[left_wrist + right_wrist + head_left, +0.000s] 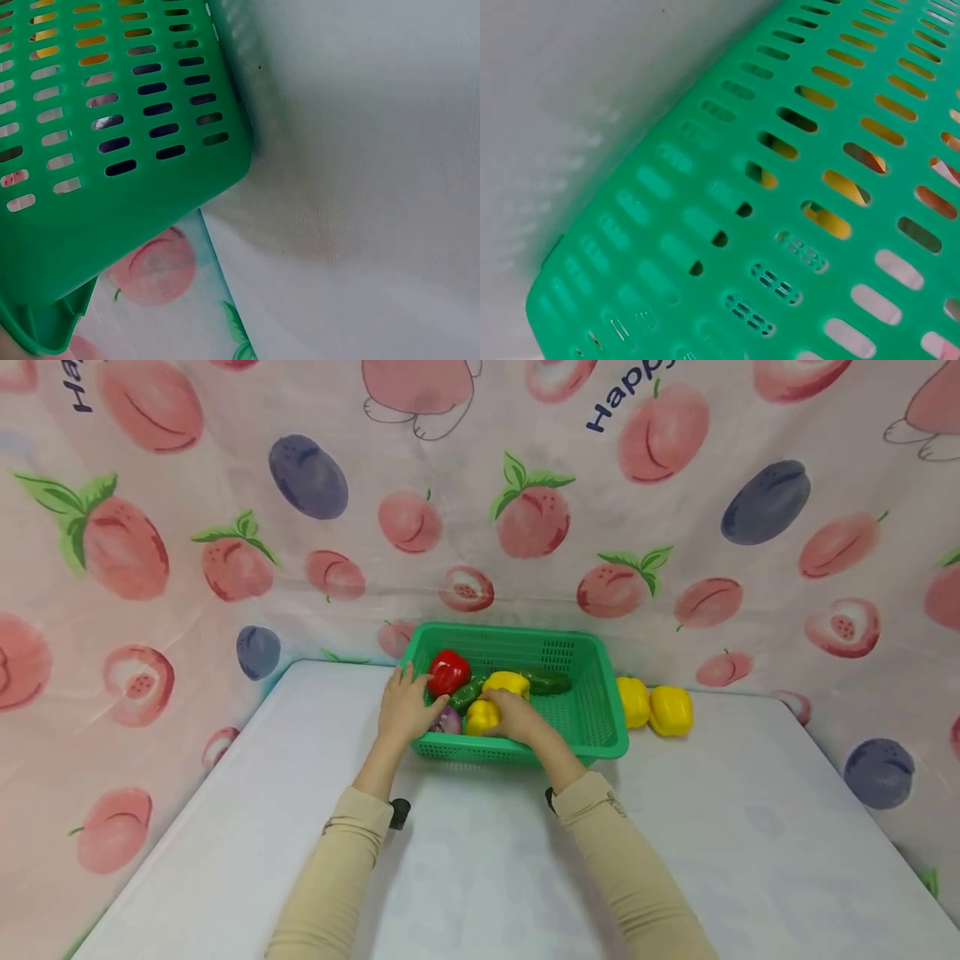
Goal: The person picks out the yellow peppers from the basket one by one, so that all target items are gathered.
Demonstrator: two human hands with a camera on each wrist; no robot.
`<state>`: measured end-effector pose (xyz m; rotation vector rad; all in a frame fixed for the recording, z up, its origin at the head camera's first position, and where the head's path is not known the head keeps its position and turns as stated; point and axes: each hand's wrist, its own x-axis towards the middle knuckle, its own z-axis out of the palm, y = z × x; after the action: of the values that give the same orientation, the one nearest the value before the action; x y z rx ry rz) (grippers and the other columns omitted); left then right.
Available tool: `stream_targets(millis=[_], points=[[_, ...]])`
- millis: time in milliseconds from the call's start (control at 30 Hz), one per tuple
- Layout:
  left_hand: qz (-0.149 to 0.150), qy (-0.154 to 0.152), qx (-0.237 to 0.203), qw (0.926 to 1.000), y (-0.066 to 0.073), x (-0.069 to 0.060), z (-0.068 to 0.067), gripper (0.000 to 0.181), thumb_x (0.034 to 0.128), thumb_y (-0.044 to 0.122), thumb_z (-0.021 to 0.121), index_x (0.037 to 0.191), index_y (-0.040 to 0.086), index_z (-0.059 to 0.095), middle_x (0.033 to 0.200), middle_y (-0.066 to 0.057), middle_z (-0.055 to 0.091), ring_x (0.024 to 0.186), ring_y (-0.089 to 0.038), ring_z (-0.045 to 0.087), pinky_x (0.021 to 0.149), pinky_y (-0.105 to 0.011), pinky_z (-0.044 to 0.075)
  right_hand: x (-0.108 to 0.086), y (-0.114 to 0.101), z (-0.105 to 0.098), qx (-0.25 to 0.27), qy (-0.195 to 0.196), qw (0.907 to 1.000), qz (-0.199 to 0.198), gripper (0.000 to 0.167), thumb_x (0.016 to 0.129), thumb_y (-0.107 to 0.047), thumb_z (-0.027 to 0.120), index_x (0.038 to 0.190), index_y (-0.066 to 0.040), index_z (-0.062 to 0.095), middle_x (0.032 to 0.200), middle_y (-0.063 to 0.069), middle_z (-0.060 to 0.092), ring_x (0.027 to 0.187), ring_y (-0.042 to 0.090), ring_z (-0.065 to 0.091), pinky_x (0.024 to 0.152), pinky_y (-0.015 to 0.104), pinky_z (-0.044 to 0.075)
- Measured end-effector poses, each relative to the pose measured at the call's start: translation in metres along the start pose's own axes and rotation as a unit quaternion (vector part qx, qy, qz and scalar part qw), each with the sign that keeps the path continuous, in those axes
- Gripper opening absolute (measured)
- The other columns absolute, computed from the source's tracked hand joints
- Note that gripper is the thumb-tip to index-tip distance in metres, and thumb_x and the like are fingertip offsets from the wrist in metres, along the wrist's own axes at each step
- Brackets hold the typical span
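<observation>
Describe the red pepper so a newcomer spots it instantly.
Find the green basket on the white table. In its far left corner, as the head view shows it, sits the glossy red pepper. It is the only red vegetable; its neighbours are green and purple.

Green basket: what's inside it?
A red pepper, two yellow peppers, dark green vegetables and a purple vegetable show. The left hand partly hides the purple one, the right hand a yellow one; anything beneath them is covered.
</observation>
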<state>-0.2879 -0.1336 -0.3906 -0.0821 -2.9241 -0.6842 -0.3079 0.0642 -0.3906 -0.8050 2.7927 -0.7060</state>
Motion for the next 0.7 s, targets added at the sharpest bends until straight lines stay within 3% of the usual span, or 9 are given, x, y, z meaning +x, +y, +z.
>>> stream_targets(millis=[400,600,700], points=[[-0.004,-0.02,0.009,0.9997,-0.0001,0.0017,-0.0014,0.057,0.0926,0.042,0.051,0.138,0.007,0.046,0.154,-0.025,0.019,0.144,-0.043,0.012,0.119,-0.051,0.011,0.0009,-0.0017,0.0007,-0.017,0.037,0.9991,0.005,0.064,0.078,-0.026,0.076,0.129,0.004,0.051,0.126,0.019,0.059,0.113,0.032,0.057,0.098,0.042,0.048],[-0.001,-0.017,0.012,0.9998,-0.0004,0.0025,-0.0026,0.057,0.0932,0.042,0.051,0.138,0.006,0.045,0.153,-0.025,0.021,0.144,-0.043,0.013,0.119,-0.051,0.011,-0.0011,-0.0024,0.0005,-0.008,0.106,0.9943,0.004,0.063,0.08,-0.035,0.073,0.126,0.003,0.052,0.118,0.019,0.061,0.096,0.028,0.059,0.082,0.038,0.054],[0.0,-0.019,0.014,0.9997,0.0,0.0025,-0.0013,0.058,0.0932,0.042,0.051,0.138,0.006,0.045,0.153,-0.026,0.02,0.143,-0.043,0.013,0.119,-0.052,0.011,-0.0036,-0.0026,-0.0001,0.006,0.127,0.9918,0.011,0.063,0.081,-0.037,0.072,0.126,0.002,0.051,0.119,0.019,0.06,0.096,0.028,0.058,0.08,0.037,0.055]])
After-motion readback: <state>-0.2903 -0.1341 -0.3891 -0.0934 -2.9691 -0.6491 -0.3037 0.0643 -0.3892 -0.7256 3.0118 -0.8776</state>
